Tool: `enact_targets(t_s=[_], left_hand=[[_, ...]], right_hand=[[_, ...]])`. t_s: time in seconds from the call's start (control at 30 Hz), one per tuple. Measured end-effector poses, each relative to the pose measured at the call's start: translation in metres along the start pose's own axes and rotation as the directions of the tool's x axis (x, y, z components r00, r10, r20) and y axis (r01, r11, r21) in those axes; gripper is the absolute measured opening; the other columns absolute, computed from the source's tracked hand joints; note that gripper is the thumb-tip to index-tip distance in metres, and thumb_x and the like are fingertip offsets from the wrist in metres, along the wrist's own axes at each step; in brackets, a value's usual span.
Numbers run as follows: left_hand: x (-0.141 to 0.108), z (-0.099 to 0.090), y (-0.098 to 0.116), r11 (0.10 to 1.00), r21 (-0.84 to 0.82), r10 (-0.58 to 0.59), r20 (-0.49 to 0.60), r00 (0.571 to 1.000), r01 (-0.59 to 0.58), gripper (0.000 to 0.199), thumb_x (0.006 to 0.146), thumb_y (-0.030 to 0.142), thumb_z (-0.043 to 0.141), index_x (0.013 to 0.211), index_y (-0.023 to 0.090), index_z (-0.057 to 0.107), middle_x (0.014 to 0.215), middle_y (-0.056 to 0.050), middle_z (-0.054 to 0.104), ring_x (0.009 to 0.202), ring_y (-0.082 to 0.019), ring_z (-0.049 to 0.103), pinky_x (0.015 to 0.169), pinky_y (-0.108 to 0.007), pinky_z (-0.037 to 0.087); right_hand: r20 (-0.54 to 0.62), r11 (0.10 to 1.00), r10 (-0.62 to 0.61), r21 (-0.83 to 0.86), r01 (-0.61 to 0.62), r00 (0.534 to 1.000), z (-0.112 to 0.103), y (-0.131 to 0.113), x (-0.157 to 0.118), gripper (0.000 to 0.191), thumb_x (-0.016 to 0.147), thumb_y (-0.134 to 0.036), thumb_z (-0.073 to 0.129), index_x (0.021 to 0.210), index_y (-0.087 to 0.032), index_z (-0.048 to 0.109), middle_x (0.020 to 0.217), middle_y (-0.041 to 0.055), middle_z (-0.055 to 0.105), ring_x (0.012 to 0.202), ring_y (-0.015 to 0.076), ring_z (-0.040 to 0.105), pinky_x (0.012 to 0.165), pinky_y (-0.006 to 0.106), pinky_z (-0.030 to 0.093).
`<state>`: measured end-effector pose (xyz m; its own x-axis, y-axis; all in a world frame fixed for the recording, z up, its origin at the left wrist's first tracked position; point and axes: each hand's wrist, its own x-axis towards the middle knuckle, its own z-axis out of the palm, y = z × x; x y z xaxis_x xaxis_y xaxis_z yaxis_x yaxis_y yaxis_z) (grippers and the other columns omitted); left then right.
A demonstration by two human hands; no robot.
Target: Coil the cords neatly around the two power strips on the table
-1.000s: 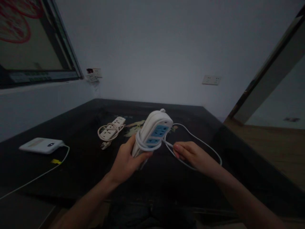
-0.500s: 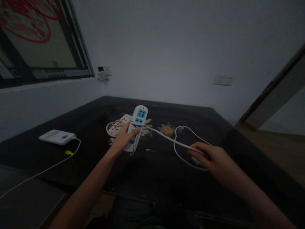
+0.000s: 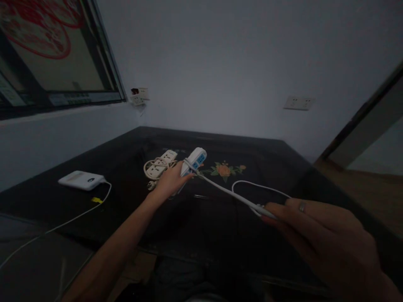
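Observation:
My left hand [image 3: 171,180] is closed around a white power strip [image 3: 198,153] with blue sockets, tilted on its side above the dark table. A white power cord [image 3: 225,191] wraps around the strip and runs tautly to the right. My right hand [image 3: 327,235], with a ring on one finger, is closed on that cord near the table's right front. A loose loop of the cord hangs behind the right fingers; its plug cannot be made out. Just left of my left hand lies a second, cream power strip [image 3: 163,161] with its cord coiled over it and its plug [image 3: 151,184] beside it.
A white power bank [image 3: 82,180] with a thin cable and yellow tag [image 3: 97,200] lies on the left of the black table [image 3: 201,226], which has a painted flower. Wall sockets [image 3: 299,103] are behind, a window [image 3: 63,54] at upper left.
My right hand has pulled the cord toward me and to the right. The strip in my left hand has turned onto its side, and the cord loop has shrunk.

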<state>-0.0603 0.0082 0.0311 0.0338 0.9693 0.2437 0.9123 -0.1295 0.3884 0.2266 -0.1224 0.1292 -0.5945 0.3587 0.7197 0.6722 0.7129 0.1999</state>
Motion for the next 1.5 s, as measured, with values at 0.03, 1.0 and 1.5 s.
enact_targets(t_s=[0.03, 1.0, 1.5], left_hand=[[0.0, 0.002, 0.006, 0.999, 0.043, 0.014, 0.043, 0.999, -0.015, 0.049, 0.083, 0.05, 0.052, 0.12, 0.016, 0.052, 0.103, -0.016, 0.068, 0.094, -0.033, 0.065, 0.076, -0.039, 0.048], [-0.093, 0.013, 0.107, 0.71, 0.195, 0.537, 0.471, 0.7, -0.676, 0.033, 0.086, 0.025, 0.057, 0.117, 0.02, 0.05, 0.092, -0.009, 0.07, 0.071, -0.027, 0.069, 0.053, -0.031, 0.05], [-0.061, 0.015, 0.084, 0.779, 0.185, 0.454, 0.492, 0.743, -0.598, 0.04, 0.081, 0.031, 0.063, 0.118, 0.021, 0.051, 0.092, -0.012, 0.071, 0.083, -0.031, 0.069, 0.066, -0.037, 0.051]], right_hand=[[-0.004, 1.0, -0.025, -0.011, 0.025, 1.0, -0.002, -0.002, 0.006, 0.04, 0.097, -0.023, 0.041, 0.066, -0.017, 0.065, 0.043, -0.0027, 0.049, 0.037, 0.0075, 0.044, 0.041, 0.023, 0.03], [0.076, 0.912, 0.362, 0.177, -0.37, 0.929, 0.011, 0.048, 0.055, 0.026, 0.087, -0.038, 0.058, 0.075, -0.019, 0.071, 0.064, -0.0006, 0.066, 0.051, 0.0099, 0.052, 0.052, 0.023, 0.035], [0.071, 0.955, 0.279, 0.087, -0.284, 0.958, 0.005, 0.044, 0.061, 0.029, 0.089, -0.039, 0.053, 0.077, -0.02, 0.072, 0.064, 0.0005, 0.067, 0.058, 0.0126, 0.058, 0.055, 0.025, 0.033]])
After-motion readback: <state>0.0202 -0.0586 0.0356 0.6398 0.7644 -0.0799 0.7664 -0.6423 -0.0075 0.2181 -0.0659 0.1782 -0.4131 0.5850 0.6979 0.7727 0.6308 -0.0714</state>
